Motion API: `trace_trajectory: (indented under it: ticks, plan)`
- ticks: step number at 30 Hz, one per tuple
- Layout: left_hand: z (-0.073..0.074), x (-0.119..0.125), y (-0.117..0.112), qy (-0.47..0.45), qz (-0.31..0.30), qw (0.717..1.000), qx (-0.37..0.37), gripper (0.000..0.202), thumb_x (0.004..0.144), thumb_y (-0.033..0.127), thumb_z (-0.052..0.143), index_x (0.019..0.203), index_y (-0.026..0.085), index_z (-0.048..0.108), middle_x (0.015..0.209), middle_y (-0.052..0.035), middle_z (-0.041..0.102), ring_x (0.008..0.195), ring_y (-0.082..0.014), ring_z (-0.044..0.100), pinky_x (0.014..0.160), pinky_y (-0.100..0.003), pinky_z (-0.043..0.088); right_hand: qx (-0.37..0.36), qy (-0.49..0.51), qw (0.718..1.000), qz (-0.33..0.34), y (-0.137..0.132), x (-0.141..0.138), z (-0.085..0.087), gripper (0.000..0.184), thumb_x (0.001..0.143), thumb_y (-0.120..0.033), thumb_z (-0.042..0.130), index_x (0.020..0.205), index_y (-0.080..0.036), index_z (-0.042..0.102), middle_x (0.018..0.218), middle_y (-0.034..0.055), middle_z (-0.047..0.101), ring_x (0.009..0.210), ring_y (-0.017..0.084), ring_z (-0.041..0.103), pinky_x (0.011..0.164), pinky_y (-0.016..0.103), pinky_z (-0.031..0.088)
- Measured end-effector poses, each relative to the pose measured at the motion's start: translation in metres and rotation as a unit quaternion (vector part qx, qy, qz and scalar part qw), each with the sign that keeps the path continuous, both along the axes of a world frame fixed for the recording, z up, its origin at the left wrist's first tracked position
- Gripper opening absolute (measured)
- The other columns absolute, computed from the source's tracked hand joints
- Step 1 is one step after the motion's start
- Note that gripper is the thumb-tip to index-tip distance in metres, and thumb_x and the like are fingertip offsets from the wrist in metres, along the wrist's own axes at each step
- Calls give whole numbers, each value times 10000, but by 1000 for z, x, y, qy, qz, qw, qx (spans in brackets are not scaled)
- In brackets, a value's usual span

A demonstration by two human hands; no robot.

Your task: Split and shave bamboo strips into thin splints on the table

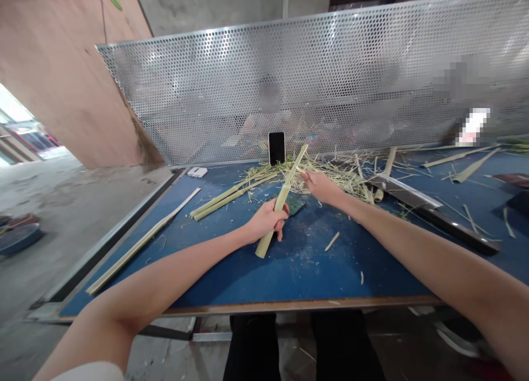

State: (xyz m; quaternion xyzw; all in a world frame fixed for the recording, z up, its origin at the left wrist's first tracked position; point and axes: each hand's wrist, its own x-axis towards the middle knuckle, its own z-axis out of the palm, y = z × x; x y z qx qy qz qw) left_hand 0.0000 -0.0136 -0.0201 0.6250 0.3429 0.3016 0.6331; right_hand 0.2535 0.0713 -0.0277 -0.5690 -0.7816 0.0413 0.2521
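My left hand (pixel 265 220) is closed around a pale green bamboo strip (pixel 283 193), which slants up and away over the table. The strip's lower end sticks out below my fist, and its upper part carries a node. Beside the upper part, my right hand (pixel 321 187) is closed in a pinch, fingertips close to the strip's edge. A small pale tip shows at those fingers, too small to name. Under the left hand lies a dark green flat piece (pixel 296 205), partly covered. Behind both hands spreads a heap of thin bamboo shavings (pixel 339 174).
Two bamboo pieces (pixel 231 196) lie left of the heap, and a longer strip (pixel 144 243) lies farther left. A large knife (pixel 433 213) with a dark handle rests at right. A phone (pixel 276 148) leans against the perforated metal screen (pixel 215 94) behind the blue table (pixel 231 276).
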Motion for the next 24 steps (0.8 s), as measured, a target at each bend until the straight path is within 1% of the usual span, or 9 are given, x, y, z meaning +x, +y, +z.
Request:
trace_trajectory:
  ticks: [3, 6, 9, 10, 12, 15, 17, 20, 24]
  plan:
    - [0, 0, 0, 3, -7, 1000, 1, 218, 834, 191, 625, 1004, 225, 493, 463, 131, 446, 344, -113, 428, 416, -276, 533, 12, 4, 1000, -7, 1, 4, 1, 626, 1158, -616, 184, 1045, -223, 658, 810, 98, 691, 761, 278, 668, 717, 366, 464]
    - [0, 0, 0, -3, -5, 1000, 0, 220, 829, 183, 619, 1002, 224, 490, 463, 133, 440, 347, -105, 409, 415, -269, 531, 8, -11, 998, 67, -5, -5, -2, 623, 1154, -631, 202, 1059, -230, 669, 828, 92, 710, 788, 272, 683, 757, 365, 491]
    - [-1, 1, 0, -9, 2, 1000, -4, 233, 821, 182, 634, 999, 227, 490, 467, 140, 432, 355, -95, 381, 423, -269, 538, -4, -31, 989, 147, -10, -16, -5, 614, 1155, -629, 225, 1085, -232, 689, 954, 112, 765, 904, 281, 720, 838, 369, 522]
    - [-1, 1, 0, -10, 3, 1000, -5, 235, 818, 181, 635, 997, 227, 490, 465, 140, 432, 355, -95, 376, 423, -271, 540, -7, -35, 988, 152, -11, -17, -6, 610, 1156, -622, 229, 1095, -230, 693, 983, 118, 774, 928, 285, 726, 853, 373, 525]
    - [-2, 1, 2, -9, 4, 1000, -9, 235, 813, 174, 630, 997, 227, 492, 458, 137, 434, 355, -100, 381, 421, -271, 539, -8, -34, 992, 123, -8, -16, -6, 607, 1156, -616, 228, 1107, -229, 693, 981, 124, 775, 915, 291, 728, 842, 380, 526]
    - [-2, 0, 3, -4, 6, 1000, -20, 233, 815, 165, 625, 1002, 226, 499, 456, 132, 438, 358, -110, 410, 425, -264, 535, -13, -15, 998, 56, 0, -9, -7, 626, 1146, -641, 211, 1041, -236, 676, 877, 113, 743, 814, 288, 701, 771, 385, 517]
    - [-2, -1, 4, -2, 6, 1000, -24, 233, 821, 167, 628, 1006, 225, 501, 458, 131, 437, 357, -112, 421, 427, -259, 530, -13, 6, 999, 44, 3, -6, -9, 647, 1141, -660, 191, 970, -245, 656, 819, 94, 715, 768, 277, 678, 742, 384, 514]
    - [-2, 0, 3, -6, 6, 1000, -21, 233, 820, 172, 635, 1003, 225, 501, 457, 133, 433, 360, -104, 407, 427, -251, 529, -6, 28, 996, 82, 1, -8, -11, 670, 1139, -674, 173, 945, -247, 650, 806, 77, 707, 764, 262, 669, 749, 382, 525]
    - [-2, 1, 2, -8, 6, 1000, -19, 238, 803, 170, 626, 997, 226, 499, 450, 139, 420, 362, -98, 382, 422, -250, 533, -21, -3, 988, 156, -10, -18, -8, 656, 1143, -667, 202, 978, -235, 669, 898, 99, 741, 835, 265, 691, 813, 384, 527]
